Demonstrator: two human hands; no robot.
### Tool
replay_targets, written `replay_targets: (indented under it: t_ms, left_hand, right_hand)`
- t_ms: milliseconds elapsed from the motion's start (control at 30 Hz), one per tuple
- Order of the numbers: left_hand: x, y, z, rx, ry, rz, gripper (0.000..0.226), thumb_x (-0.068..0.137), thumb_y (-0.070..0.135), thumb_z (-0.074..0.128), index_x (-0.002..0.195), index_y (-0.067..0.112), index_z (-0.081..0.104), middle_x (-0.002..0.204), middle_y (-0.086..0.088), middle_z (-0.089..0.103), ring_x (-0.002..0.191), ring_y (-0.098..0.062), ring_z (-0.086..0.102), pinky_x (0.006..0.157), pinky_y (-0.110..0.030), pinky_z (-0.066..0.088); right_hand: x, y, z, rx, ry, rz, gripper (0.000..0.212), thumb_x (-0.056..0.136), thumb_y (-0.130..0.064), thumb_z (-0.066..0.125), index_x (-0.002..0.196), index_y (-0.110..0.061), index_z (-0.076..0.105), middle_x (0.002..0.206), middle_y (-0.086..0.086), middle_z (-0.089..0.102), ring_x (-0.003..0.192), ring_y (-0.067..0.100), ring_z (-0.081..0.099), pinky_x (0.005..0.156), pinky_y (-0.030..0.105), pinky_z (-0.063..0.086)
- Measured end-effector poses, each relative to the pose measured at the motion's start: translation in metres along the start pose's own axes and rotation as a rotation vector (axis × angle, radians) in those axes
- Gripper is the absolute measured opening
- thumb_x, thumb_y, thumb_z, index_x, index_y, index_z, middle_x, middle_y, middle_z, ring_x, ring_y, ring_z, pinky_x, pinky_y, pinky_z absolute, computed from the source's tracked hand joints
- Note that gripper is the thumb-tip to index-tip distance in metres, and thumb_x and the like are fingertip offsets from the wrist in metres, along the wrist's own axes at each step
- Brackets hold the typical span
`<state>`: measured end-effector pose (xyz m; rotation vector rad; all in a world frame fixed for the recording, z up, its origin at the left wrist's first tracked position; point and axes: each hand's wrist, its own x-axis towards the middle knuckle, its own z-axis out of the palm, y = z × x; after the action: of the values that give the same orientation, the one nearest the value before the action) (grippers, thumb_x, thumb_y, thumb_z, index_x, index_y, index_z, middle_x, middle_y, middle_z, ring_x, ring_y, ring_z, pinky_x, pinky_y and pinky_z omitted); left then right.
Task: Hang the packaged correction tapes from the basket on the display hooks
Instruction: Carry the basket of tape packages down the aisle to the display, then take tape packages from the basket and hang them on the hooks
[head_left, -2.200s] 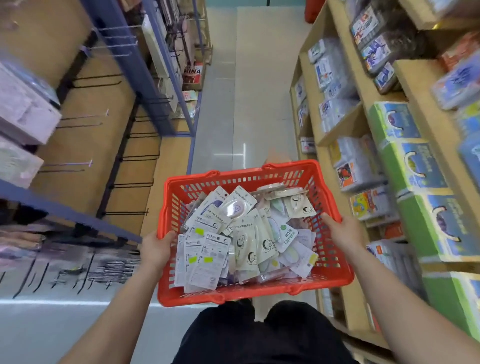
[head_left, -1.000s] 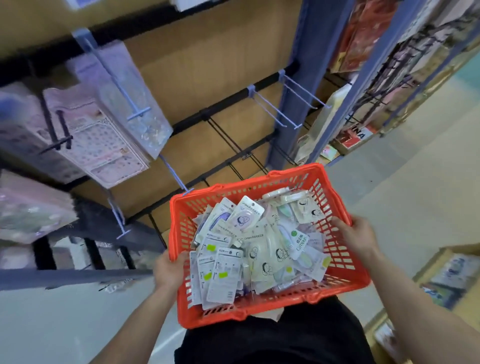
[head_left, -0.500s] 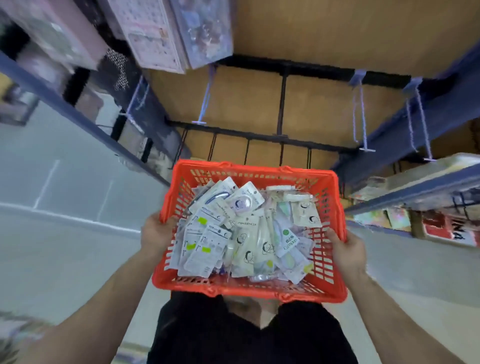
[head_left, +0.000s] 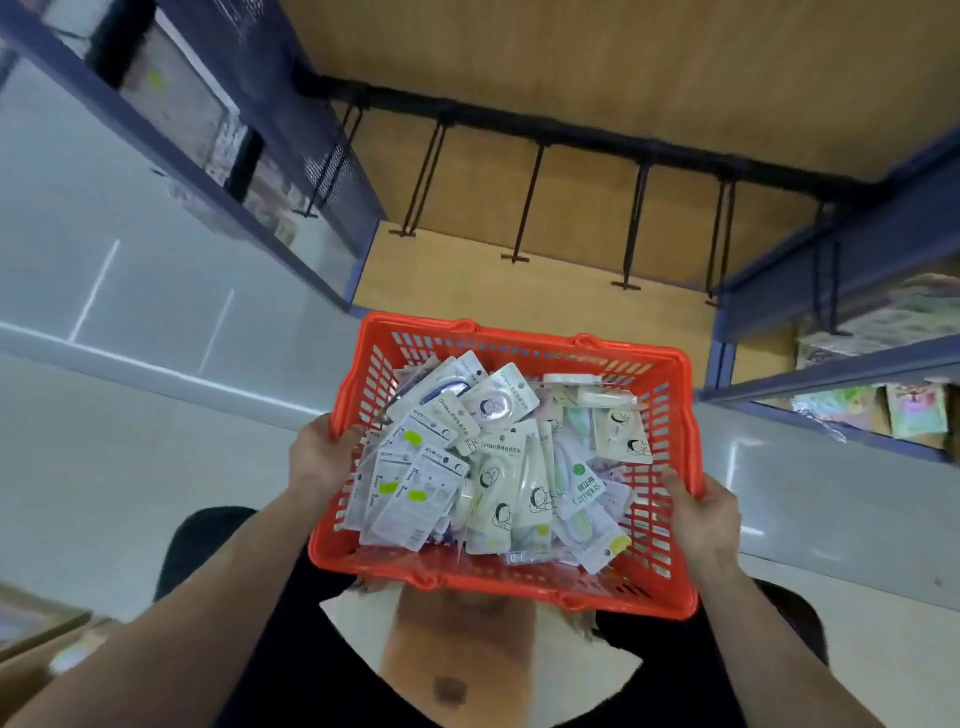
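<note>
While gripped by left hand (head_left: 318, 458) and right hand (head_left: 705, 515), red basket (head_left: 524, 340) of jumbled white-carded correction tapes (head_left: 493, 467)

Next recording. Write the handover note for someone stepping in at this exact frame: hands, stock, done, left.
Left hand grips the red basket by its left rim.
Right hand grips its right rim.
Packaged correction tapes lie piled loose inside the basket.
Black display hooks stand bare on the rail ahead, beyond the basket.
Done: nothing hung yet.
Left: free a hand, probably by setting the basket down, then hang the packs one by one.
</note>
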<state>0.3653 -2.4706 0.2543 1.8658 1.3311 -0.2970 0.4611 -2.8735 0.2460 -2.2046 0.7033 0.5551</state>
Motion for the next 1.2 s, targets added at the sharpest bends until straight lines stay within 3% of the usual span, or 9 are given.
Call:
replay_targets:
  t_ms: [333, 533, 667, 733, 800, 900, 967, 1100, 1200]
  left_hand:
    - [0.188, -0.112, 0.160, 0.017, 0.028, 0.037, 0.029, 0.097, 0.027, 0.062, 0.118, 0.008, 0.070, 0.101, -0.019, 0.075, 0.090, -0.037, 0.071, 0.086, -0.046, 0.058]
    - [0.239, -0.136, 0.202, -0.025, 0.083, 0.126, 0.030, 0.095, 0.030, 0.065, 0.116, 0.010, 0.072, 0.101, -0.020, 0.075, 0.096, -0.038, 0.071, 0.085, -0.042, 0.055]
    - [0.230, -0.130, 0.196, -0.010, 0.140, 0.198, 0.050, 0.091, 0.034, 0.067, 0.133, 0.007, 0.059, 0.126, -0.018, 0.067, 0.118, -0.035, 0.063, 0.097, -0.041, 0.048]
    - [0.208, -0.123, 0.193, 0.069, 0.297, 0.362, 0.060, 0.088, 0.035, 0.069, 0.140, 0.010, 0.052, 0.136, -0.014, 0.057, 0.128, -0.032, 0.052, 0.105, -0.044, 0.043]
    - [0.181, -0.110, 0.201, 0.111, 0.315, 0.555, 0.047, 0.087, 0.032, 0.070, 0.129, 0.015, 0.059, 0.124, -0.008, 0.060, 0.119, -0.028, 0.055, 0.100, -0.043, 0.045]
    - [0.148, -0.101, 0.231, 0.097, -0.102, 0.539, 0.025, 0.090, 0.029, 0.071, 0.112, 0.018, 0.064, 0.105, -0.001, 0.068, 0.097, -0.025, 0.066, 0.084, -0.038, 0.054]
    - [0.138, -0.109, 0.254, 0.162, -0.278, 0.455, 0.034, 0.090, 0.028, 0.071, 0.120, 0.014, 0.061, 0.110, -0.006, 0.068, 0.100, -0.026, 0.065, 0.088, -0.035, 0.053]
    - [0.140, -0.127, 0.280, 0.113, -0.316, 0.397, 0.042, 0.088, 0.020, 0.073, 0.126, 0.012, 0.059, 0.107, 0.002, 0.062, 0.097, -0.018, 0.060, 0.088, -0.026, 0.046]
    - [0.147, -0.135, 0.283, 0.020, -0.383, 0.358, 0.053, 0.070, 0.014, 0.071, 0.122, 0.018, 0.062, 0.117, 0.001, 0.069, 0.091, -0.026, 0.069, 0.089, -0.038, 0.056]
  right_hand:
    - [0.152, 0.109, 0.187, -0.048, 0.049, -0.036, 0.026, 0.096, -0.038, 0.066, 0.092, -0.012, 0.071, 0.080, 0.013, 0.071, 0.078, 0.037, 0.071, 0.082, 0.048, 0.059]
    - [0.194, 0.129, 0.224, -0.041, 0.124, -0.110, 0.022, 0.095, -0.031, 0.065, 0.091, -0.011, 0.072, 0.078, 0.014, 0.068, 0.083, 0.038, 0.069, 0.077, 0.041, 0.053]
    - [0.188, 0.116, 0.222, -0.102, 0.198, -0.081, 0.042, 0.091, -0.034, 0.065, 0.126, -0.011, 0.064, 0.117, 0.017, 0.068, 0.111, 0.039, 0.064, 0.091, 0.043, 0.050]
    - [0.170, 0.107, 0.225, -0.149, 0.359, -0.211, 0.055, 0.089, -0.034, 0.065, 0.138, -0.011, 0.055, 0.133, 0.016, 0.058, 0.126, 0.038, 0.052, 0.100, 0.049, 0.046]
    - [0.153, 0.099, 0.235, -0.188, 0.417, -0.427, 0.052, 0.088, -0.030, 0.066, 0.136, -0.013, 0.056, 0.127, 0.012, 0.058, 0.122, 0.035, 0.053, 0.099, 0.047, 0.048]
    - [0.130, 0.087, 0.262, -0.103, -0.013, -0.502, 0.051, 0.092, -0.030, 0.068, 0.139, -0.015, 0.055, 0.123, 0.003, 0.063, 0.108, 0.025, 0.064, 0.090, 0.037, 0.051]
    - [0.122, 0.087, 0.284, -0.113, -0.252, -0.441, 0.058, 0.096, -0.033, 0.067, 0.146, -0.011, 0.049, 0.136, 0.006, 0.058, 0.119, 0.024, 0.060, 0.096, 0.036, 0.049]
    - [0.131, 0.088, 0.312, -0.115, -0.293, -0.428, 0.058, 0.094, -0.039, 0.069, 0.140, -0.009, 0.051, 0.132, 0.011, 0.059, 0.115, 0.024, 0.057, 0.098, 0.041, 0.049]
    - [0.140, 0.086, 0.320, -0.047, -0.361, -0.362, 0.045, 0.088, -0.047, 0.074, 0.122, -0.020, 0.061, 0.111, -0.004, 0.069, 0.102, 0.018, 0.067, 0.082, 0.032, 0.053]
